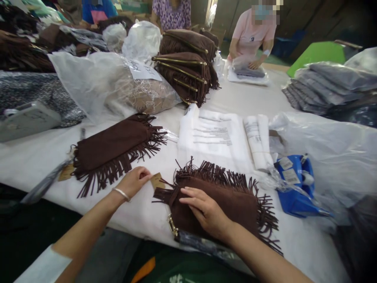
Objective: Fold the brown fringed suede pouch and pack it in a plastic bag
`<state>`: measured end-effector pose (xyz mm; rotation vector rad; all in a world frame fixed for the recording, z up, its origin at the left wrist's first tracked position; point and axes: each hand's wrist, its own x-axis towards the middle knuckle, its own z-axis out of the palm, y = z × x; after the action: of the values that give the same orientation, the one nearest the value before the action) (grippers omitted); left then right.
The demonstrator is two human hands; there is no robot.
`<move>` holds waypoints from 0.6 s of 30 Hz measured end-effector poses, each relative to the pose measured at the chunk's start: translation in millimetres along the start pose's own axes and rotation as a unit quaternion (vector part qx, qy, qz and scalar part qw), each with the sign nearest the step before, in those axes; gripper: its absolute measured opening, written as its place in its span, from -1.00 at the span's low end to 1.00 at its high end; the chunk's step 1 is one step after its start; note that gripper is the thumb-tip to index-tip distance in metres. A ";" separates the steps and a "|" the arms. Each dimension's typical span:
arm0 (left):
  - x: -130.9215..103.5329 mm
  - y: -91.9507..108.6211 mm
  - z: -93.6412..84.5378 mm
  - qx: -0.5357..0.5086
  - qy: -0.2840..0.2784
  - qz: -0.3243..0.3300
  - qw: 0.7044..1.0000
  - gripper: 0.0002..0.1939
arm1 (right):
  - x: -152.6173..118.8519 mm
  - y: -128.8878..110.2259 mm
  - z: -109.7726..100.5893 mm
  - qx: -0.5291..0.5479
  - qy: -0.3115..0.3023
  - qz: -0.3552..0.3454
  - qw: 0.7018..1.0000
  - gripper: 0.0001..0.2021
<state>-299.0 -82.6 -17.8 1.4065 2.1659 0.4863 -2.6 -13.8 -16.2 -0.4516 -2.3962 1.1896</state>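
Observation:
A dark brown fringed bag [226,200] lies flat on the white table in front of me, a gold clasp and a plastic-wrapped strap [203,245] along its near edge. My right hand [207,212] rests on the bag with its fingers stretched out. Beside the bag's left end, my left hand [135,182] pinches the edge of a small tan hang tag [157,181] between thumb and fingers. To the left lies a second brown fringed bag [114,143], with its own tan tag [66,172] and a wrapped strap [48,182] at its left end.
Printed plastic bags [212,133] and a rolled bundle [257,139] lie beyond the bags. A blue tape dispenser [296,184] stands at right. Stacked brown bags [188,59] and a clear sack [118,84] are farther back. A person [251,39] handles a wrapped item across the table.

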 end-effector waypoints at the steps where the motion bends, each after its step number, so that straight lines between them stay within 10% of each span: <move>1: -13.9 -7.3 -6.3 -0.006 0.006 -0.034 0.999 -0.66 | 1.3 -0.5 1.7 -0.001 -0.003 -0.006 1.000 -0.66; 6: -101.5 -32.9 -8.8 -0.116 0.030 -0.245 0.962 -0.47 | 13.8 -1.4 12.5 -0.034 -0.013 0.001 0.999 -0.63; 10: -156.9 -37.6 5.2 -0.143 -0.010 -0.295 0.945 -0.43 | 30.0 -7.8 16.2 -0.083 -0.043 0.002 0.996 -0.52; 18: -142.6 7.3 23.2 0.042 0.102 -0.070 0.991 -0.64 | 15.7 -11.1 34.3 -0.199 -0.032 -0.002 0.980 -0.79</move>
<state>-232.2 -209.9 -1.2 1.2840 2.4559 0.5098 -34.5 -35.9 -22.2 -0.5351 -2.6942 0.7264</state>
